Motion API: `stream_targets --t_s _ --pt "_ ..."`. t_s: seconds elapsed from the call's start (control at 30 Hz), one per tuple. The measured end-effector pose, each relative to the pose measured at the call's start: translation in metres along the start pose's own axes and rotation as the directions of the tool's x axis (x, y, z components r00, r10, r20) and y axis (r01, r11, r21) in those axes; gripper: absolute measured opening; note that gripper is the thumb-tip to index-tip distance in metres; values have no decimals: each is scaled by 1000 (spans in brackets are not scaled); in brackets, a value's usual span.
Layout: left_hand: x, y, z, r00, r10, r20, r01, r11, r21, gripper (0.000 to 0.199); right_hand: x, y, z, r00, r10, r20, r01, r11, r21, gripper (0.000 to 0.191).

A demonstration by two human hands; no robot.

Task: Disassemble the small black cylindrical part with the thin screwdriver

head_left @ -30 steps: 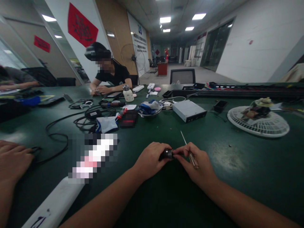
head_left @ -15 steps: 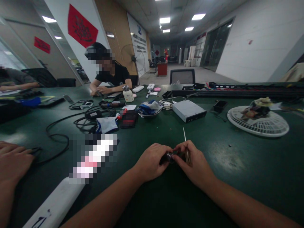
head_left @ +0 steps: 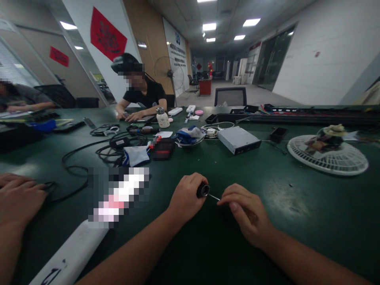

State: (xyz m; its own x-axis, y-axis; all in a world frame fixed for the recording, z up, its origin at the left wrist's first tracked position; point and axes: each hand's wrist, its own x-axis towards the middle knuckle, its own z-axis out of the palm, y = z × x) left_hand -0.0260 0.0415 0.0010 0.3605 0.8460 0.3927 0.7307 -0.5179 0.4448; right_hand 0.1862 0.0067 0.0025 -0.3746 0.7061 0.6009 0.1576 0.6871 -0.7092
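My left hand (head_left: 187, 200) is closed around a small dark cylindrical part (head_left: 204, 190), whose round, hollow-looking end faces right. In my right hand (head_left: 251, 213) is a screwdriver (head_left: 214, 196); its thin metal shaft points left, with the tip at the rim of the dark part. Whether the tip sits inside the opening, I cannot tell. Fingers cover most of the handle, which looks amber and see-through. Both hands are just above the green table (head_left: 213, 253).
At left are another person's hand (head_left: 22, 198), a long white device (head_left: 67, 249) and a black cable (head_left: 74, 170). Beyond my hands lie a grey disc drive (head_left: 239, 139), a bowl with blue-white cloth (head_left: 190, 135) and a white fan grille (head_left: 328, 162). A co-worker (head_left: 142, 95) sits opposite.
The screwdriver has swung from pointing away from me to pointing left at the dark part. My right hand has moved off the part, which only my left hand now holds.
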Motion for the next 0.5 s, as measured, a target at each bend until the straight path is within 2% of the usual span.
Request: stream_targets --t_s 0.1,0.23,0.4,0.5 --pt "0 0 0 999 37 18 -37 999 -5 20 3 -4 2 999 32 44 -31 999 -12 21" --pt "0 0 0 998 55 32 -56 998 5 14 3 -6 3 994 16 105 -17 1000 5 21" --pt "0 0 0 997 65 31 -65 998 8 15 1 -3 2 997 69 47 -66 996 -55 23" --pt "0 -1 1 997 67 27 -67 998 3 16 1 -4 2 996 67 64 -64 997 -52 22"
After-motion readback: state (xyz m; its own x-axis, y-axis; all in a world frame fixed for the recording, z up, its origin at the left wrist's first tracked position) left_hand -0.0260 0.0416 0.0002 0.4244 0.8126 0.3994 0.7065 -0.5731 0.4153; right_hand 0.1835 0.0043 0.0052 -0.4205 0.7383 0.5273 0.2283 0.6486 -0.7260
